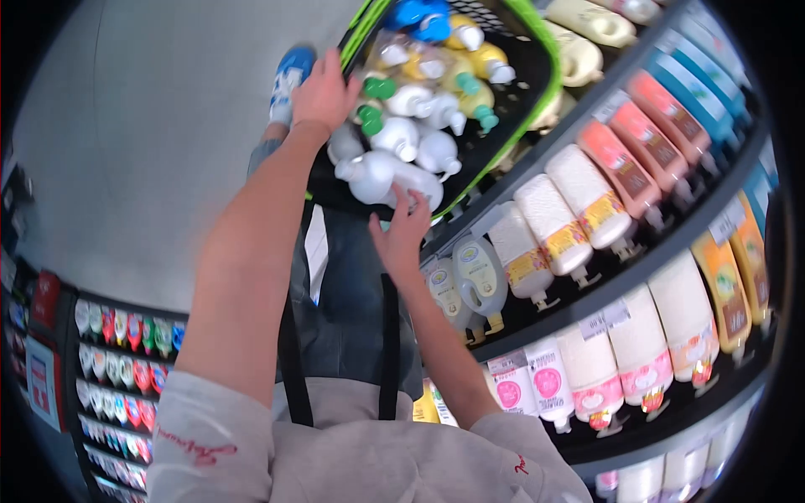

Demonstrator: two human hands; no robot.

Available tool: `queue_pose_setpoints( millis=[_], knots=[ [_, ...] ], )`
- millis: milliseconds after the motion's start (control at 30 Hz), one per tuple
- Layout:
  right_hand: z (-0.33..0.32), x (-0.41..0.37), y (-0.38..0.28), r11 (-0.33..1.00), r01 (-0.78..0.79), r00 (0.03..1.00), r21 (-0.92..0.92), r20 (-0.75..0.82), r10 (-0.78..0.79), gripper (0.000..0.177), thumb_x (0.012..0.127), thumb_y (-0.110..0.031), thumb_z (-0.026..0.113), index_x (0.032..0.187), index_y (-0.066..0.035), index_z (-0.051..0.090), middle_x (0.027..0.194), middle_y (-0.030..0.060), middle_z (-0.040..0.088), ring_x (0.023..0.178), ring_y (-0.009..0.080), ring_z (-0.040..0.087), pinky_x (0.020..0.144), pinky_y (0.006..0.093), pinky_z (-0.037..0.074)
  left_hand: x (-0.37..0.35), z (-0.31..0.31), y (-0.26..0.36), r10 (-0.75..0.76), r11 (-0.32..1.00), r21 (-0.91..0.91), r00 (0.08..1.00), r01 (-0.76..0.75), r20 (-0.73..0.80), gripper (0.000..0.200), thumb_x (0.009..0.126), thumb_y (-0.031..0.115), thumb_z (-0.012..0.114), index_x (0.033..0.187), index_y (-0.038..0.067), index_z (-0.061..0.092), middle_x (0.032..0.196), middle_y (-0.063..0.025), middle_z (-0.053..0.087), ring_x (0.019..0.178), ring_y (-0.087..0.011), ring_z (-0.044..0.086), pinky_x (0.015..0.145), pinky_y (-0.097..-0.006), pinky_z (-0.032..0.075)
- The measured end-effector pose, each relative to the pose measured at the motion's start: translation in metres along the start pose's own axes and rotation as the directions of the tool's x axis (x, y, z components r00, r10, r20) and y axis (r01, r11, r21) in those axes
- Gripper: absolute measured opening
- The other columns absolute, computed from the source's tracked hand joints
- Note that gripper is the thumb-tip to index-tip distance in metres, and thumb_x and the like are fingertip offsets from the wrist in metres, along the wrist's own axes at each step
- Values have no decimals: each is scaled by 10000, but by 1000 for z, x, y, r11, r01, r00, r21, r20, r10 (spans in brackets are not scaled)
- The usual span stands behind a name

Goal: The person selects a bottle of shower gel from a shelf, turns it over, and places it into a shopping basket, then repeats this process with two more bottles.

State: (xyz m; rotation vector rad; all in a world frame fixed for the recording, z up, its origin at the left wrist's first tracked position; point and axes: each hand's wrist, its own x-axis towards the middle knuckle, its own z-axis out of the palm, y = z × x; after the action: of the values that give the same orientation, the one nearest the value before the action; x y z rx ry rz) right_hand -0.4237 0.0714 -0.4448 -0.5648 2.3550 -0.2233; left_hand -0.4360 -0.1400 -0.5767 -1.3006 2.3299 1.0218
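My L hand [323, 94] grips basket [527, 88] rim; R hand [402, 233], fingers spread, props bottle [373, 176] at its near edge. Overfull, so it cd tip out.

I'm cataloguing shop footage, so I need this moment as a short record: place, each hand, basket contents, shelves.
place: shop aisle with a grey floor
left hand: on the near rim of the basket
right hand: open, fingertips against a white bottle lying at the basket's edge
basket contents: mixed bottles, white and yellow, with green, white and blue caps
shelves: to the right, rows of white and orange bottles standing cap down
also in view: blue shoe
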Motion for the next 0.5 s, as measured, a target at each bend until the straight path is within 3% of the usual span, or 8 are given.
queue_pose_setpoints(
  millis=[67,167,200,267,300,367,433,500],
  knots=[
    [-17,-17,-18,993,-108,994,37,-20,109,620,673,-152,703,1231,-80,440,1207,199,362,1134,388,360,961,488,285,-3,-9,5,-21,1000,24,996,19,85,476,818,354,515,1184,96,354,1059,-187,559,892,-391,581,724,-517,461],
    [-56,-53,-37,988,-64,996,141,-50,72,564,687,-139,692,1200,-77,467,1180,200,399,1109,380,397,939,454,333,-5,-30,1,13,999,32,985,-19,173,542,824,388,497,1249,106,313,1123,-210,536,959,-405,562,794,-510,447],
    [-66,-67,-39,988,-66,992,140,-96,80,564,687,-139,692,1200,-77,467,1180,200,399,1109,380,397,939,454,333,-8,-46,2,-66,998,6,983,66,170,567,826,400,493,1274,113,299,1140,-222,532,976,-412,554,818,-502,440],
    [-80,-98,-38,930,-111,994,351,53,98,450,706,-125,675,1124,-64,519,1132,181,457,1067,350,451,898,401,386,-19,-79,-10,-177,980,-61,973,187,150,603,830,413,487,1319,131,273,1157,-243,529,1008,-422,538,856,-490,426],
    [-90,-115,-40,930,-98,995,355,12,101,450,706,-125,675,1124,-64,519,1132,181,457,1067,350,451,898,401,386,-25,-97,-19,-205,970,-102,969,220,135,616,832,413,485,1338,143,262,1157,-253,530,1024,-424,530,871,-486,419],
    [-105,-147,-43,907,-157,988,390,68,142,333,730,-139,652,1038,-50,566,1053,170,513,1013,329,495,871,366,413,-45,-160,-10,-317,948,100,913,301,258,611,835,369,482,1343,100,277,1138,-258,543,1046,-410,526,892,-460,413],
    [-102,-179,-36,881,-207,977,426,39,211,298,747,-154,639,1018,-46,578,1016,161,534,981,318,515,856,364,423,-50,-173,-65,-169,981,132,963,143,211,548,829,349,488,1280,63,366,1112,-254,559,1042,-397,534,886,-449,418],
    [-92,-200,-28,805,-320,939,500,57,338,256,780,-184,612,989,-37,596,942,153,575,914,300,557,820,361,446,-53,-209,-69,-64,983,180,978,27,198,520,827,344,494,1244,45,413,1092,-251,570,1039,-393,537,881,-445,421]
  ],
)
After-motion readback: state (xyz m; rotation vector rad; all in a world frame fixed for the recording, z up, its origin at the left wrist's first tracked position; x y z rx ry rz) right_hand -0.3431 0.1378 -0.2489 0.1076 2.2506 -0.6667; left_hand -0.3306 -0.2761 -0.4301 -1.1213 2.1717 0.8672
